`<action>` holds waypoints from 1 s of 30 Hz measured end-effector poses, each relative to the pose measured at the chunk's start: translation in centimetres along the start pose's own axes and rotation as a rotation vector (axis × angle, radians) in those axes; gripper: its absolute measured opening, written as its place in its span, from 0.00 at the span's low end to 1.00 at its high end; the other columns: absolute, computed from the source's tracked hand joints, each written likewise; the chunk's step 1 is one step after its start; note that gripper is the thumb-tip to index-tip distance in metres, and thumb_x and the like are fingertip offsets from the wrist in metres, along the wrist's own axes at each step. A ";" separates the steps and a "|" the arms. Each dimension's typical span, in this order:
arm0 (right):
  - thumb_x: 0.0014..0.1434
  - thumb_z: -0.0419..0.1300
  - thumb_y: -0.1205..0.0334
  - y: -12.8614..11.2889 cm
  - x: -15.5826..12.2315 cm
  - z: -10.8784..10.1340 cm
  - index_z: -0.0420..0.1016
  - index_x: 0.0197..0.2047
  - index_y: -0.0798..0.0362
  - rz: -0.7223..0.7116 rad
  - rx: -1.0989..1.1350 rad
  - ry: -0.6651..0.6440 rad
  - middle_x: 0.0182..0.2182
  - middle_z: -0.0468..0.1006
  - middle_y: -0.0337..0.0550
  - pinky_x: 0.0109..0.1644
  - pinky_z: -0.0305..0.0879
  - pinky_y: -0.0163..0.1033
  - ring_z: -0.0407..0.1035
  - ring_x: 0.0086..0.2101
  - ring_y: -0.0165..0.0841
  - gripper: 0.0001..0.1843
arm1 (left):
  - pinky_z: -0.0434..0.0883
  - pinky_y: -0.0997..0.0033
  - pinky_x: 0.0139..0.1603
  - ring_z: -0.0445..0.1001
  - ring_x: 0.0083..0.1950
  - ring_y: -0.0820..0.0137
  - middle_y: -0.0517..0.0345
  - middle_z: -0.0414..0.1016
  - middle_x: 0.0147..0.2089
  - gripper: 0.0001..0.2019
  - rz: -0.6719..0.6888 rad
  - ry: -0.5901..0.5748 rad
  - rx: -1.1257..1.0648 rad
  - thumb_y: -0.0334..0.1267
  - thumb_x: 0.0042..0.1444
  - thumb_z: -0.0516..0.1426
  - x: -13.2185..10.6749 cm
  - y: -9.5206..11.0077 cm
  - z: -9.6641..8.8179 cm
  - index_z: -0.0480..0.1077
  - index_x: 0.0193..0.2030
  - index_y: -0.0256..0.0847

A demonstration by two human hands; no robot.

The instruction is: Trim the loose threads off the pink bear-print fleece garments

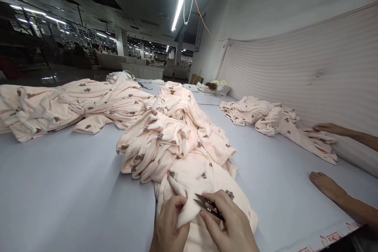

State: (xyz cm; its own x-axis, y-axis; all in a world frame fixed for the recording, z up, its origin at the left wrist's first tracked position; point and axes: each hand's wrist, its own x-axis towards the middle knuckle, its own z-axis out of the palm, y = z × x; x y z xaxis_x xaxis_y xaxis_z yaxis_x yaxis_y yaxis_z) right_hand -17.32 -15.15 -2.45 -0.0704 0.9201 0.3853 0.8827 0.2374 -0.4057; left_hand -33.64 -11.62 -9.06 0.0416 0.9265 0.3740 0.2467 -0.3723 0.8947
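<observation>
My left hand pinches a fold of a pale pink fleece garment printed with small brown bears, at the near edge of the table. My right hand grips small thread snips, their dark blades pointing left at the pinched fold. Both hands rest on the garment, almost touching. The garment runs back into a heap of the same pink pieces in the middle of the table.
A white table carries another pink pile at far left and one at right. Another person's two hands lie on the table and pile at right. A striped cloth covers the wall.
</observation>
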 end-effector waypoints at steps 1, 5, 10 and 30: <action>0.60 0.55 0.58 -0.1 0.0 -0.4 0.69 0.49 0.44 -0.053 -0.026 -0.003 0.35 0.77 0.39 0.34 0.69 0.35 0.74 0.33 0.34 0.12 | 0.72 0.63 0.42 0.75 0.40 0.62 0.59 0.76 0.37 0.16 -0.001 -0.002 -0.006 0.28 0.45 0.51 0.1 0.1 0.0 0.69 0.40 0.46; 0.63 0.52 0.59 -0.4 0.1 -0.8 0.73 0.47 0.45 -0.151 -0.222 0.078 0.34 0.78 0.42 0.31 0.66 0.38 0.73 0.30 0.35 0.12 | 0.72 0.64 0.42 0.75 0.40 0.63 0.57 0.77 0.37 0.15 -0.031 -0.039 -0.029 0.29 0.45 0.51 0.2 0.3 0.0 0.70 0.40 0.45; 0.64 0.52 0.55 0.3 0.0 0.2 0.73 0.45 0.45 0.017 -0.121 0.091 0.34 0.77 0.39 0.30 0.69 0.34 0.75 0.31 0.33 0.11 | 0.73 0.62 0.43 0.75 0.40 0.63 0.56 0.77 0.38 0.14 -0.092 -0.084 -0.085 0.31 0.45 0.53 0.2 0.1 0.0 0.69 0.40 0.44; 0.63 0.53 0.58 1.7 -0.1 0.8 0.73 0.46 0.43 -0.033 -0.024 0.015 0.34 0.78 0.39 0.35 0.69 0.35 0.74 0.34 0.34 0.10 | 0.69 0.44 0.50 0.74 0.51 0.50 0.47 0.82 0.36 0.20 -0.606 -0.489 -1.053 0.53 0.57 0.52 3.4 3.2 0.1 0.78 0.42 0.42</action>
State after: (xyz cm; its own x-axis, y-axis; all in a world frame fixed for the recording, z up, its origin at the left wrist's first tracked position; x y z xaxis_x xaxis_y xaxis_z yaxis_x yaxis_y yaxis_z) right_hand -16.18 -14.58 -3.80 -0.0923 0.9071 0.4107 0.8908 0.2595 -0.3729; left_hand -32.64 -9.64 -4.89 0.5920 0.8019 -0.0805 -0.5106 0.4505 0.7323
